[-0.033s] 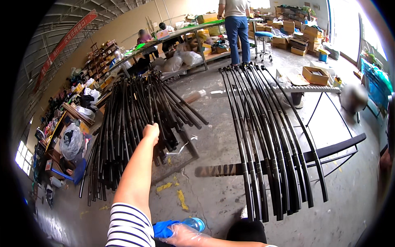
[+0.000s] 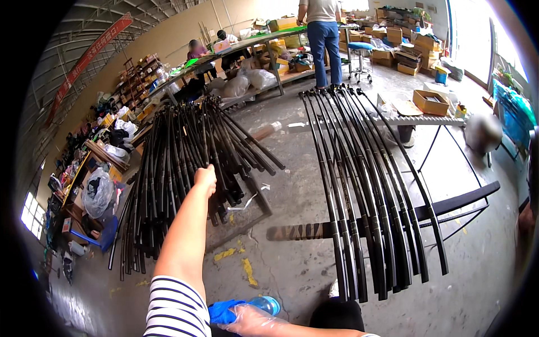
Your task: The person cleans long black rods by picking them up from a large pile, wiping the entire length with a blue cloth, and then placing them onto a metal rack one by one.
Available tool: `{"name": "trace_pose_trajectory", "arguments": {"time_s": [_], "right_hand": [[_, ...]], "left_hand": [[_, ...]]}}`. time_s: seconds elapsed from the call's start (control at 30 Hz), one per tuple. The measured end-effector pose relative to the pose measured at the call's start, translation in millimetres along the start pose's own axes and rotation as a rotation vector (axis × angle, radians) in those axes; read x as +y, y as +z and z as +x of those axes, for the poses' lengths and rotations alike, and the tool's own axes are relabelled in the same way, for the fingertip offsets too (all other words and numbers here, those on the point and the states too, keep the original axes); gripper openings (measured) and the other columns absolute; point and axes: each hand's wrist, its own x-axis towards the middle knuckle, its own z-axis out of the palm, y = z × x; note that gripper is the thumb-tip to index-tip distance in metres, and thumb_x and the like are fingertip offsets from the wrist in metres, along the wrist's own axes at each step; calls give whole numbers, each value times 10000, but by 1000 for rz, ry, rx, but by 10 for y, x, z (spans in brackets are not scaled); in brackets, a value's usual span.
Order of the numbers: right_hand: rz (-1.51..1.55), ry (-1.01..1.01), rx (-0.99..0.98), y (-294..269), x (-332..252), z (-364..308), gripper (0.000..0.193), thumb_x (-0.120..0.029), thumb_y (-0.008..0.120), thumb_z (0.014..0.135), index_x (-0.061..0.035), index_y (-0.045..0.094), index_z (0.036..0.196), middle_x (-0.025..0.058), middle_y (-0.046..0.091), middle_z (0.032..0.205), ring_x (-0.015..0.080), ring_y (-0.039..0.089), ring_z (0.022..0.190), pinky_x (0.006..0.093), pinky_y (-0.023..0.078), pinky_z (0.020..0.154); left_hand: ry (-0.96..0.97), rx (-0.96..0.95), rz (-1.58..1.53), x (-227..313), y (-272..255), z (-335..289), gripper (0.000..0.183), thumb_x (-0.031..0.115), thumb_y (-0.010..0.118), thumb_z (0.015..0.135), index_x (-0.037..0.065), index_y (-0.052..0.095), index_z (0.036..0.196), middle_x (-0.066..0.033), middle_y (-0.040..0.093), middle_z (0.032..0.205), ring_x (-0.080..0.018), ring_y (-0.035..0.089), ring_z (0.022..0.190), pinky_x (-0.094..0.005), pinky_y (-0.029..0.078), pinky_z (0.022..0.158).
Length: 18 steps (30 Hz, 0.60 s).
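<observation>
My left hand [image 2: 205, 180], at the end of a striped sleeve, is stretched out and closed round one long black telescopic rod that looks like a fishing rod. That rod belongs to a dense bundle of black rods [image 2: 160, 174] on the left, thick ends toward me. Low in the view, my right hand [image 2: 247, 321], in a clear plastic glove, is closed on a blue cloth [image 2: 224, 312]. A blue-capped clear bottle [image 2: 268, 305] stands just beyond it. Several more black rods [image 2: 359, 196] lie side by side on the right, apart from both hands.
A padded black bar [image 2: 460, 201] and a ridged metal rack [image 2: 418, 121] support the right-hand rods. An open carton [image 2: 430, 103] sits on the rack. Farther off, a person [image 2: 324, 45] stands at a long workbench [image 2: 247, 44]. Shelves and clutter [image 2: 98, 194] line the left.
My left hand has risen very slightly along with the forearm. My right hand, the cloth and the rods look unchanged.
</observation>
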Motion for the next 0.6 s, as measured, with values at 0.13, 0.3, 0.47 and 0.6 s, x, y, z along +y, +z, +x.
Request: {"name": "trace_pose_trajectory", "arguments": {"time_s": [0.13,0.3,0.47,0.6], "right_hand": [[-52,135,-30,130,50,129,424,-395,643,730,-26,605,937,203,626,879,330,601,835,378,469,735],[183,31,9,185,185,172,379,-358,664,736,-37,615,932,112,635,823,219,592,743,333,470,696],[566,59,1,122,-128,-90,467,-304,684,771,-94,502,1146,22,570,957,117,525,845,290,451,741],[760,118,120,137,-46,-206,482,-375,627,812,-76,473,1157,31,545,943,106,515,840,270,444,730]], "left_hand": [[30,-153,-459,84,-306,-149,352,406,420,918,126,393,706,37,250,453,-101,200,313,-255,165,326],[194,-165,-436,-275,-644,-1212,334,406,461,904,156,389,695,49,260,459,-82,210,316,-234,156,303],[-34,-349,-302,-1023,-1601,-2841,262,244,511,902,123,375,715,13,364,507,-89,291,315,-240,211,295],[-217,-400,-443,-1875,-2396,-3597,330,248,539,889,140,378,622,35,315,437,-83,290,321,-244,199,317]]}}
